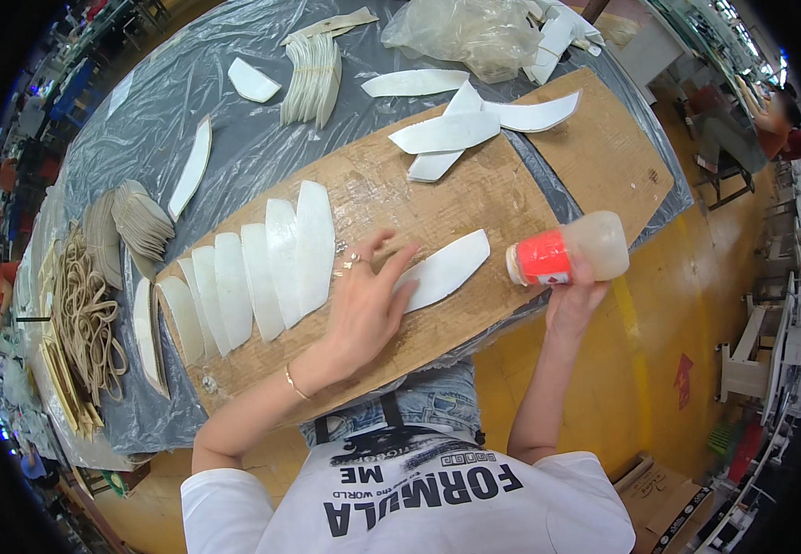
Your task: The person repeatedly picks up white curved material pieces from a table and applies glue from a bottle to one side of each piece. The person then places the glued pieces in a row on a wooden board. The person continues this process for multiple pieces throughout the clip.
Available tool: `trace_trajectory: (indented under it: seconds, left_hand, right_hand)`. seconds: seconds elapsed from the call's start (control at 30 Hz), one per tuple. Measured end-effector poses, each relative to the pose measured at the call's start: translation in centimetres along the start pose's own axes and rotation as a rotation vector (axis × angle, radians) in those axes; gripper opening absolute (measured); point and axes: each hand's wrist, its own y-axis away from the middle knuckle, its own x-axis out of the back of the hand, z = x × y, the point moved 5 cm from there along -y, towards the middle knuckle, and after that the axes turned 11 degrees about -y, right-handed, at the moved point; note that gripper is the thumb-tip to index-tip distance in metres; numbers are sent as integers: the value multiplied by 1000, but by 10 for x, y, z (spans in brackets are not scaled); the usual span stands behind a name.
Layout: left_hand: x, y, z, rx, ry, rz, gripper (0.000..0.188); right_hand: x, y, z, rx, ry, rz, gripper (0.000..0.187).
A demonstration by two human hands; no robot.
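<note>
My right hand (578, 294) grips a translucent plastic bottle (602, 247) with a red label, tilted on its side with its mouth toward the left. Beneath my left hand (370, 300) is the brown board (363, 365); the fingers are spread, and the fingertips touch or hover by one end of a curved white piece (451, 270). To the left of that hand, several similar white pieces (276, 263) lie overlapping in a fanned row. More white pieces (446, 132) cross one another at the board's far edge.
Grey plastic sheeting (234, 148) covers the table. On it are a bundle of white strips (312, 78), stacked beige pieces (137, 222), tangled beige cord (86, 314) and a clear plastic bag (465, 37). A second brown board (603, 157) lies at right. A cardboard box (663, 503) stands on the floor.
</note>
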Motion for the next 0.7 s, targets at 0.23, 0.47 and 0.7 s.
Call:
trace_trajectory:
  seconds: [0.23, 0.47, 0.7]
  left_hand:
    - [15, 28, 10, -129, -300, -41, 40]
    - [6, 47, 10, -51, -339, -194, 39]
    - [6, 43, 5, -40, -278, -201, 38]
  right_hand:
    - [-46, -4, -8, 89, 323, -145, 71]
    - [-70, -8, 7, 211, 504, -292, 79]
    - [-83, 30, 7, 379, 550, -573, 85]
